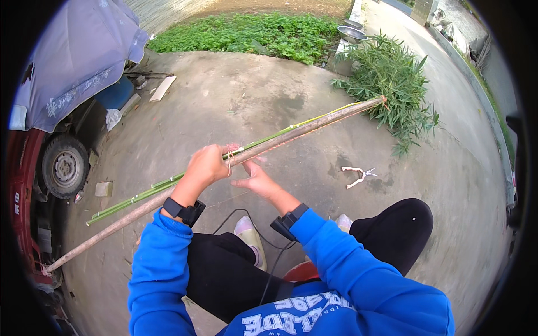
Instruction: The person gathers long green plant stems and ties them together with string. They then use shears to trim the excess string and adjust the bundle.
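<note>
A long wooden pole [286, 137] slants across in front of me, with thin green bamboo stems [138, 197] lying along its far side. My left hand [209, 163] is closed over the stems and pole near the middle, where light-coloured string [230, 159] wraps around them. Just right of it, my right hand [262, 181] reaches under the pole with the thumb spread away. Its fingertips are partly hidden by the pole, and blurred pink strands show close by. The stems' leafy tops [391, 80] fan out beyond the pole's far right end, where pink string [384, 101] is tied.
Pruning shears [359, 174] lie spread on the concrete [294, 201]. At left stands a red vehicle [21, 189] under a purple-grey cover [80, 54]. A black cable [269, 248] runs between my feet. Green plants [252, 35] and metal basins [352, 32] are beyond.
</note>
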`<action>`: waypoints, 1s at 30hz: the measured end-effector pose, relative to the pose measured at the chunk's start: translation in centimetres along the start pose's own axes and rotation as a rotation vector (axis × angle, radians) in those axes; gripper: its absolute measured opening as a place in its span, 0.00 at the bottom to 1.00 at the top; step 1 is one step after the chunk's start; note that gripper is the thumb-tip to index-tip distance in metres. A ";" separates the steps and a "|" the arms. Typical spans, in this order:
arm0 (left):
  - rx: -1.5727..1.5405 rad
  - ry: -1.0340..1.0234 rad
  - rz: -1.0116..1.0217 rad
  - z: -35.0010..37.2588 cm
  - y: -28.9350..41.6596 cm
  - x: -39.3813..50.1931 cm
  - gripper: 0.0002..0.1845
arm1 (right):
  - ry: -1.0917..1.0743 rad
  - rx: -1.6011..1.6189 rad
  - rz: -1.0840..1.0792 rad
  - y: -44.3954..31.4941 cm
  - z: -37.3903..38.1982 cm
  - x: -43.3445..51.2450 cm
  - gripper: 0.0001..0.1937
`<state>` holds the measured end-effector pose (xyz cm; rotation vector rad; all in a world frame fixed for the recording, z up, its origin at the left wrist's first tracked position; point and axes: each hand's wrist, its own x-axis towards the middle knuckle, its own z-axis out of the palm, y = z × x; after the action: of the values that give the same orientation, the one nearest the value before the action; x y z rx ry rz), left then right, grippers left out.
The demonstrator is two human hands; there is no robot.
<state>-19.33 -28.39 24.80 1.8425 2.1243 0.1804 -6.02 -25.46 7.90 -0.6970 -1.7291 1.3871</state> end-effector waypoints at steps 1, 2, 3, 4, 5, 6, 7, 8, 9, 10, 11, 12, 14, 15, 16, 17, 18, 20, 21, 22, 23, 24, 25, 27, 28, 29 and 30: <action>-0.003 -0.020 -0.018 -0.1 0.0 0.1 0.28 | -0.055 0.210 0.027 0.3 1.1 0.2 0.38; 0.001 -0.041 -0.040 -0.1 0.0 0.1 0.27 | -0.054 0.437 0.136 0.5 1.6 0.1 0.33; 0.007 -0.046 -0.050 0.0 -0.1 0.2 0.27 | -0.124 0.662 0.193 0.6 2.0 -0.1 0.29; 0.006 -0.044 -0.058 0.1 -0.3 0.4 0.27 | -0.134 0.649 0.294 0.7 2.1 -0.8 0.25; 0.006 -0.025 -0.055 0.3 -0.4 0.7 0.27 | -0.216 0.634 0.342 1.1 1.8 -1.6 0.20; 0.003 -0.007 -0.053 0.5 -0.5 0.8 0.26 | -0.276 0.597 0.384 1.8 1.5 -2.6 0.17; 0.014 -0.029 -0.065 0.5 -0.7 0.9 0.26 | -0.269 0.619 0.461 2.7 1.6 -4.2 0.13; 0.023 -0.051 -0.079 0.5 -0.8 1.0 0.26 | -0.246 0.647 0.486 3.7 1.7 -6.3 0.12; 0.041 -0.066 -0.101 0.5 -0.8 0.9 0.25 | -0.323 0.513 0.581 5.0 1.6 -8.5 0.12; 0.032 -0.067 -0.096 0.5 -0.9 0.8 0.25 | -0.417 0.375 0.650 6.2 1.4 -10.7 0.12; 0.033 -0.061 -0.098 0.4 -0.9 0.7 0.25 | -0.517 0.303 0.728 7.2 1.1 -12.9 0.13; 0.041 -0.048 -0.089 0.2 -0.8 0.6 0.25 | -0.632 0.157 0.905 8.0 0.6 -14.4 0.16; 0.022 -0.050 -0.091 0.0 -0.7 0.3 0.24 | -0.985 -0.637 0.957 8.9 -1.0 -15.2 0.23; 0.024 -0.039 -0.075 -0.2 -0.6 0.2 0.24 | -0.887 -0.897 0.880 8.5 -2.2 -15.3 0.23; 0.020 -0.054 -0.089 -0.3 -0.6 0.2 0.24 | -0.741 -1.213 0.783 8.0 -3.4 -14.7 0.25; 0.021 -0.061 -0.086 -0.3 -0.5 0.2 0.23 | -0.587 -1.051 0.722 7.3 -4.2 -13.1 0.25; 0.024 -0.062 -0.071 -0.3 -0.3 0.4 0.23 | -0.418 -0.910 0.627 6.3 -5.1 -11.4 0.27; 0.008 -0.077 -0.079 -0.3 -0.1 0.6 0.22 | 0.006 -0.283 0.481 4.2 -4.2 -6.9 0.34; 0.011 -0.088 -0.082 -0.3 0.1 0.7 0.22 | 0.054 -0.175 0.257 3.1 -3.3 -5.1 0.36; 0.003 -0.087 -0.069 -0.3 0.3 0.7 0.21 | 0.100 -0.092 0.084 1.9 -1.9 -3.5 0.38; 0.006 -0.090 -0.065 -0.4 0.4 0.7 0.21 | 0.060 0.064 0.082 0.9 -0.3 -1.9 0.37; 0.026 -0.102 -0.082 -0.5 0.7 0.8 0.21 | 0.018 0.224 0.078 0.1 0.9 -0.8 0.35; -0.026 -0.128 -0.118 -0.5 0.9 0.9 0.20 | -0.013 0.465 0.143 -0.5 1.6 -0.2 0.31; -0.120 -0.195 -0.243 -0.6 1.1 0.8 0.20 | -0.115 0.987 0.188 -1.4 2.8 -0.2 0.24; -0.071 -0.173 -0.205 -0.7 1.0 0.9 0.20 | -0.141 0.978 0.372 -1.7 2.7 -0.9 0.19; -0.044 -0.154 -0.171 -0.6 1.0 0.8 0.20 | -0.190 0.998 0.481 -2.0 2.2 -1.9 0.15; -0.020 -0.137 -0.139 -0.5 0.8 0.9 0.20 | -0.197 0.969 0.561 -2.4 1.7 -3.2 0.12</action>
<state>-18.83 -27.37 25.34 1.6390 2.1374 0.0419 -5.60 -29.57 9.34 -0.4892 -0.7840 2.4644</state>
